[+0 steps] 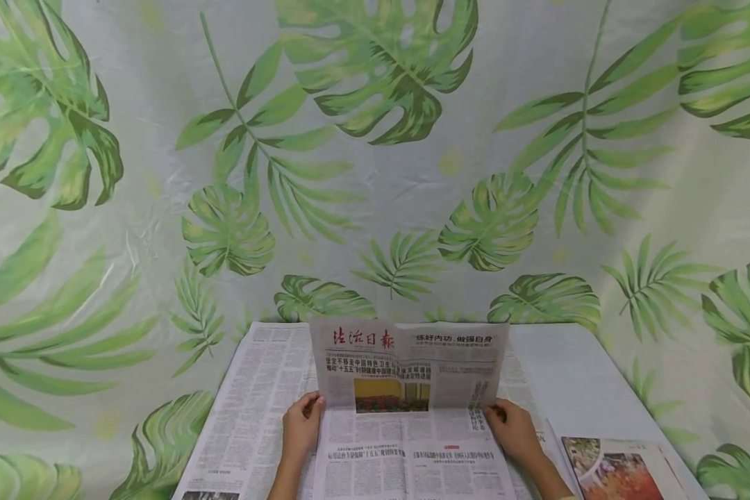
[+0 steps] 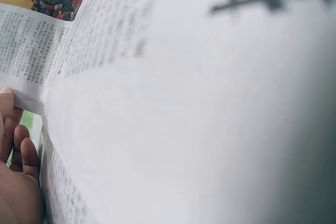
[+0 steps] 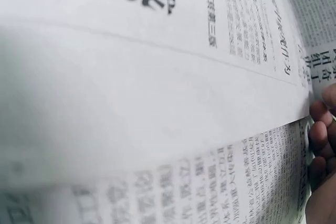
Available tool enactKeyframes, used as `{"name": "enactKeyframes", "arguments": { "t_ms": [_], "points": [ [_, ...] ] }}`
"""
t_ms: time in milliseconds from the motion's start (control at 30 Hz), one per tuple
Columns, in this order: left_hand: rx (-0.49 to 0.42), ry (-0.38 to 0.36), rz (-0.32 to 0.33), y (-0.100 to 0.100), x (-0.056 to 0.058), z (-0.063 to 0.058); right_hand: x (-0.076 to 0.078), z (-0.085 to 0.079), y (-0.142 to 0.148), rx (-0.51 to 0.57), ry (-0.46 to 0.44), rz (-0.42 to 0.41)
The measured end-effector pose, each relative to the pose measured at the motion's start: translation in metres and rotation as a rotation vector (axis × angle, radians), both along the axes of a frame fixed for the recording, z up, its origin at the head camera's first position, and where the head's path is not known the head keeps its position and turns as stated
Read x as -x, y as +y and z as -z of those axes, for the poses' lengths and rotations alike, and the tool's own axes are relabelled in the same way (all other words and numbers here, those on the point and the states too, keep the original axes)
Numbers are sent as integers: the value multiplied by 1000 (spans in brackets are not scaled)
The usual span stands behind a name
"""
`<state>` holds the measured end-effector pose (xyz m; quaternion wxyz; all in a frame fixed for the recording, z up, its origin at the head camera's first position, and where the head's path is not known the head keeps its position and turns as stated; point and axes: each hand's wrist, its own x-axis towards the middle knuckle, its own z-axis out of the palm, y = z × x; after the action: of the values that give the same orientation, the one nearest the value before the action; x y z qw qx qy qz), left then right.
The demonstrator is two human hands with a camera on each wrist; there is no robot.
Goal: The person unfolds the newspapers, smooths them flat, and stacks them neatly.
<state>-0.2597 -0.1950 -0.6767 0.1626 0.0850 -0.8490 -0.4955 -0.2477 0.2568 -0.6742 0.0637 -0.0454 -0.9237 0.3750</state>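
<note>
A newspaper (image 1: pixel 384 437) with a red masthead and a colour photo is held up in front of me in the head view. Its top half stands upright, and the lower half slopes toward me. My left hand (image 1: pixel 303 423) pinches its left edge, thumb on the printed side and fingers behind. On the opposite edge my right hand (image 1: pixel 514 427) pinches the paper in the same manner. Blurred newsprint fills much of both wrist views. Curled fingers (image 2: pixel 26 153) show at the paper's edge in the left wrist view, and fingers (image 3: pixel 319 140) likewise in the right wrist view.
More newspaper sheets (image 1: pixel 244 389) cover the white table (image 1: pixel 581 382) beneath and left of the held one. A printed booklet or magazine (image 1: pixel 619 469) with a red-orange picture lies at the right front. Behind the table hangs a leaf-patterned curtain (image 1: pixel 400 187).
</note>
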Motion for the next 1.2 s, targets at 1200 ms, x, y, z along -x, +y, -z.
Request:
{"name": "enactKeyframes", "arguments": {
  "t_ms": [1200],
  "points": [
    [189,33,33,6,0,3,5,2,6,0,-42,49]
  ]
}}
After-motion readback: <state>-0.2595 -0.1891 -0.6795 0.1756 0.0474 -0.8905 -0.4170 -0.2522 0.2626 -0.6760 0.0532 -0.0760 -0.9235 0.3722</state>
